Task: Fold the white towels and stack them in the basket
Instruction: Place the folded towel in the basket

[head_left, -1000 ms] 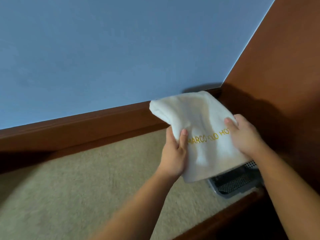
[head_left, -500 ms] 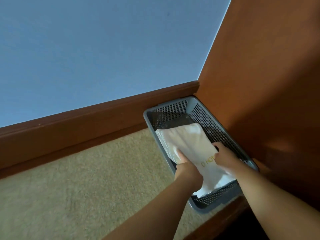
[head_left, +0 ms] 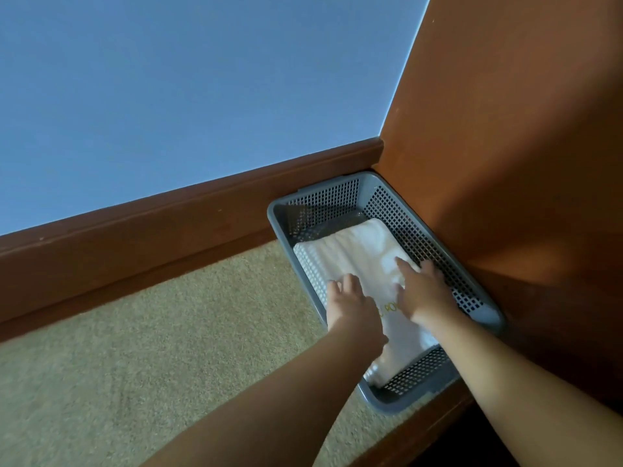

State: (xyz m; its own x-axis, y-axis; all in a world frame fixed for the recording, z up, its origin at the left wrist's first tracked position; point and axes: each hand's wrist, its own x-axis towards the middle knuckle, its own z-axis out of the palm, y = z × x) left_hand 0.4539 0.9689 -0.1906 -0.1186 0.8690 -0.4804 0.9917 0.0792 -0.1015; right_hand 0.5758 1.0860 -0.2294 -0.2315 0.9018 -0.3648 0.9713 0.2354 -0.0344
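A folded white towel [head_left: 357,254] with yellow lettering lies flat inside a grey perforated plastic basket [head_left: 323,197] on the carpet, in the corner of the room. My left hand [head_left: 349,303] rests on the towel's near left part with its fingers stretched out. My right hand [head_left: 421,288] presses flat on the towel's right side, fingers straight and pointing toward the far end. Both forearms hide part of the towel's near half and part of the lettering.
The basket sits against a brown wooden skirting board [head_left: 168,224] below a blue wall [head_left: 202,96], with a brown wooden panel [head_left: 512,146] close on its right. Beige carpet [head_left: 151,348] spreads to the left. A wooden edge [head_left: 435,423] runs along the bottom right.
The towel went from held up in both hands down into the basket. Both hands have let go of their grip and now lie flat on it, farther forward.
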